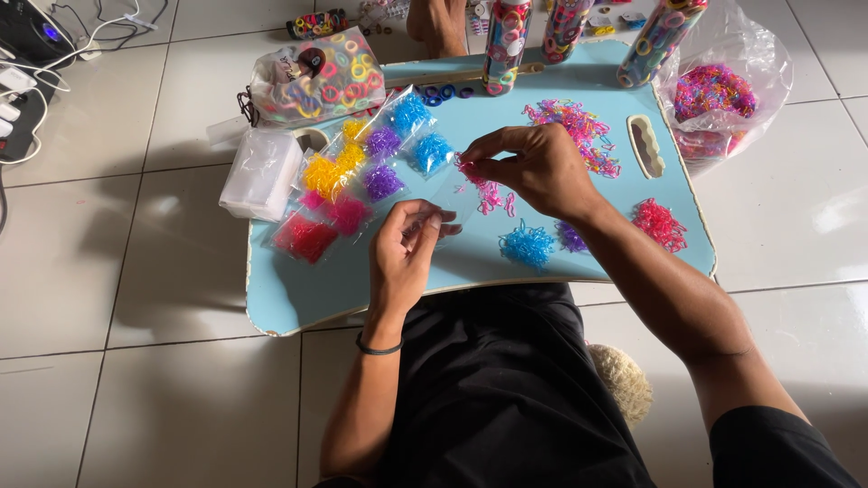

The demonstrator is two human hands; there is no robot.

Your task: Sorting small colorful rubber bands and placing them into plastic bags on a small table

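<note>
My left hand point(404, 248) holds a small clear plastic bag point(452, 201) over the light blue lap table point(298, 294). My right hand point(533, 165) pinches a few pink rubber bands point(468, 168) at the bag's mouth. More loose pink bands point(493, 195) lie just under the right hand. Filled clear bags of yellow point(324, 173), purple point(382, 181), blue point(430, 150) and red point(305, 238) bands lie in rows to the left of my hands.
Loose piles of blue point(527, 244), red point(659, 223) and mixed pink bands point(574, 122) lie on the table. Tall tubes of hair ties point(504, 41) stand at the far edge. A stack of empty bags point(262, 172) and plastic bags of bands point(714, 90) flank the table.
</note>
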